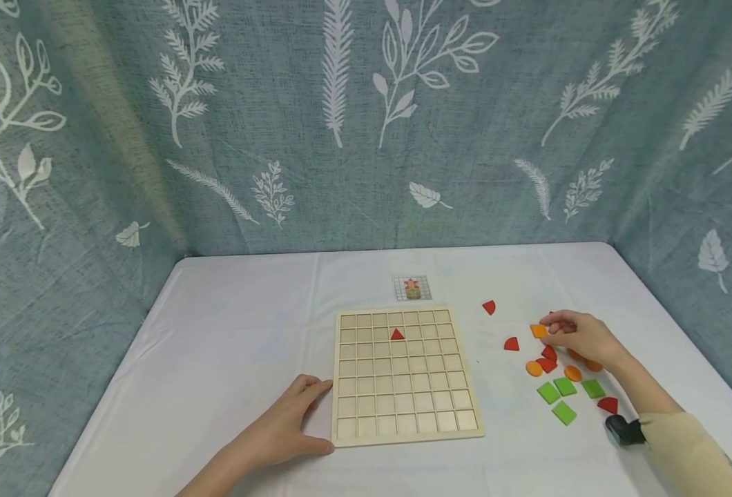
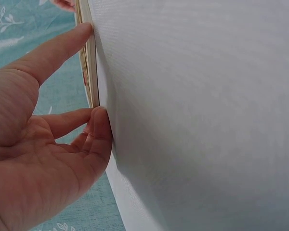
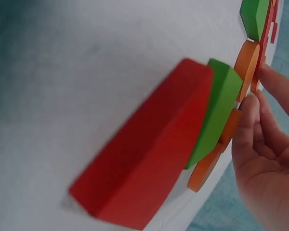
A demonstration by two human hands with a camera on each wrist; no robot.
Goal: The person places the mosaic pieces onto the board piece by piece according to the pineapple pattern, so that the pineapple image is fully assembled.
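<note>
A: State of the right hand (image 1: pixel 583 337)?
B: Pinching an orange piece (image 1: pixel 538 331) at its fingertips, right of the grid board (image 1: pixel 401 404).
A: Left hand (image 1: pixel 279 426)?
B: Relaxed, grasping nothing; thumb and fingers touch the board's left edge.
A: Board contents?
B: One red triangle (image 1: pixel 397 335), second row from the far side.

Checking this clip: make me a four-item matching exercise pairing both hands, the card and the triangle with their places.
1. Left hand
2. Right hand
3. Card
4. Triangle

A. Beyond the far edge of the board
B. Touching the board's left edge
C. Lying on the board
D. Fingertips at an orange square

Pairs: 1-B, 2-D, 3-A, 4-C
</note>
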